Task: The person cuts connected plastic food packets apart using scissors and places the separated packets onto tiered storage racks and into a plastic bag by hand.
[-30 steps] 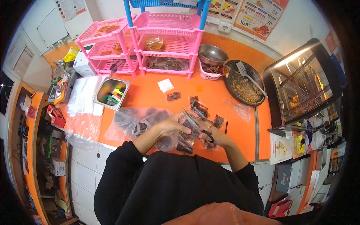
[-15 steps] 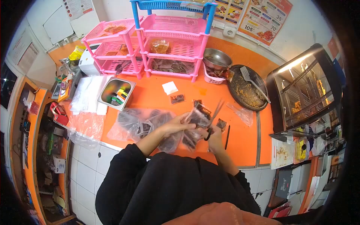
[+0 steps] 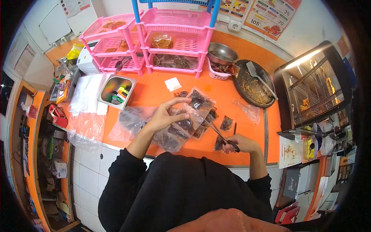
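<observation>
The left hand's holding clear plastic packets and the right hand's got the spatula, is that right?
Not quite: the head view shows scissors in the right hand; the spatula lies in the dark pan. The left hand is indeed holding clear plastic packets.

Bright indoor light, an added glow inside the display warmer [image 3: 309, 89], edges curving into black fisheye vignette.

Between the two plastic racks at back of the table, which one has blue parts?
The taller rack, on the right: blue posts rise above its pink tiers. The left rack shows only pink.
</observation>
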Demonstrator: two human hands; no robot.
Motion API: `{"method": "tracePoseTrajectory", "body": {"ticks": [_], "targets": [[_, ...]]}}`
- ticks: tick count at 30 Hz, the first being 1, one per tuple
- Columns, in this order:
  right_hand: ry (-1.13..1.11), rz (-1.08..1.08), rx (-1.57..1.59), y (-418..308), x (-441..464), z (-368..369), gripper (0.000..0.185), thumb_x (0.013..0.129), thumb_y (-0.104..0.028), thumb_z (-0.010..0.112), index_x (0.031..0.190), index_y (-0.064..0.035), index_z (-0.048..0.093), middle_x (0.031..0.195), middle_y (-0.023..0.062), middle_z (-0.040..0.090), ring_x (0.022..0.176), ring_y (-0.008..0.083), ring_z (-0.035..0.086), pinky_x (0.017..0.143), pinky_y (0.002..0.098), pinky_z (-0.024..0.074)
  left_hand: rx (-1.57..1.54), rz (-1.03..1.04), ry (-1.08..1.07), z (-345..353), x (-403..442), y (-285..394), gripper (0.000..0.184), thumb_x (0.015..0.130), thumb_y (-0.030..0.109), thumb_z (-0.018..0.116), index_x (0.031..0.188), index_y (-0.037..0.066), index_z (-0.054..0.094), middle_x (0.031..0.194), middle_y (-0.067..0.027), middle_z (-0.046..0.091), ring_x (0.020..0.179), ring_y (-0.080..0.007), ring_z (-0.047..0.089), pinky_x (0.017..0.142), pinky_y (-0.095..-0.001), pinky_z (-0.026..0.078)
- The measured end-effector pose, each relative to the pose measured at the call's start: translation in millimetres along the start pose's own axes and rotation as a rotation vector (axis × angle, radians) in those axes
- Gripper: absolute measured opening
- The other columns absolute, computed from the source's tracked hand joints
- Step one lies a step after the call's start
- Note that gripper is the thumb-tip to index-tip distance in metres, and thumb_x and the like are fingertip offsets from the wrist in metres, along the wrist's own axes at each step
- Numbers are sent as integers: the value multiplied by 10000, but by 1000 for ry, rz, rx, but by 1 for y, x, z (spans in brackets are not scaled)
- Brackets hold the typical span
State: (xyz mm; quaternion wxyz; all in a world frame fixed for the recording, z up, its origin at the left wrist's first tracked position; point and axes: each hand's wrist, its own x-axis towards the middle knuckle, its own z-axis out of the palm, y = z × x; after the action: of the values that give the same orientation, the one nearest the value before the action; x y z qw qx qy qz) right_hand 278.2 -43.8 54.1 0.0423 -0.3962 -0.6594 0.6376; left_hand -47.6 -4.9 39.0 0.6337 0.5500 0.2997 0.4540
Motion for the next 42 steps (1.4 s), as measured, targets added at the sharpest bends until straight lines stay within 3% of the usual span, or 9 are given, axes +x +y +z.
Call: {"method": "tracePoseTrajectory", "body": {"ticks": [10,13,19,20,22,27,29,32,42], "targets": [[74,23,57,-2,17,13,372,805,-359,693,785,8,642,650,43,596,629,106,599,563,245,463,201,-62,-64,10,1,1,507,724,-23,733,1198,41,566,1246,-63,553,977,-79,574,802,-223,487],[78,8,23,0,18,14,364,800,-359,699,754,-2,640,624,23,586,590,88,573,526,235,439,205,-75,-103,4,1,-11,517,733,18,743,1212,48,551,1209,-23,574,690,-14,582,661,-174,481],[108,17,63,6,27,24,348,804,-376,694,719,-44,631,610,-9,563,544,67,504,480,232,378,258,49,-177,21,3,-25,525,710,36,770,1196,81,575,1090,35,616,628,32,464,571,-149,402],[114,11,63,6,28,25,353,805,-382,692,715,-46,628,605,-11,557,544,64,502,480,229,377,252,-80,-178,22,2,-21,523,712,36,770,1195,86,574,980,59,623,608,31,420,547,-150,380],[122,0,63,6,31,25,364,805,-394,689,706,-51,623,597,-15,546,545,59,499,480,223,374,221,-64,-183,21,4,-24,530,711,31,771,1197,86,567,926,61,613,587,29,397,534,-152,364],[160,26,91,5,35,30,385,809,-422,679,708,-55,623,592,-19,542,532,55,497,471,212,371,-53,-181,-214,20,7,-44,547,719,-23,742,1214,65,526,974,15,606,733,-11,512,657,-177,442],[187,43,84,2,36,31,380,813,-419,676,714,-55,631,585,-17,546,515,55,495,461,209,370,-243,-238,-181,23,7,-45,558,720,-53,723,1224,53,506,1035,-10,597,874,-56,567,775,-205,477],[227,40,85,-1,38,38,355,826,-389,670,705,-57,632,570,-10,552,485,58,496,440,205,369,-359,-324,-221,19,8,-53,560,721,-76,703,1228,39,494,1126,-35,569,1103,-121,515,956,-270,425],[272,38,271,15,53,44,337,836,-351,657,742,-33,598,612,19,564,486,78,512,431,207,374,-311,-294,-223,22,12,-57,576,721,-40,709,1249,30,491,1176,-38,552,1131,-133,499,953,-291,406]]}}
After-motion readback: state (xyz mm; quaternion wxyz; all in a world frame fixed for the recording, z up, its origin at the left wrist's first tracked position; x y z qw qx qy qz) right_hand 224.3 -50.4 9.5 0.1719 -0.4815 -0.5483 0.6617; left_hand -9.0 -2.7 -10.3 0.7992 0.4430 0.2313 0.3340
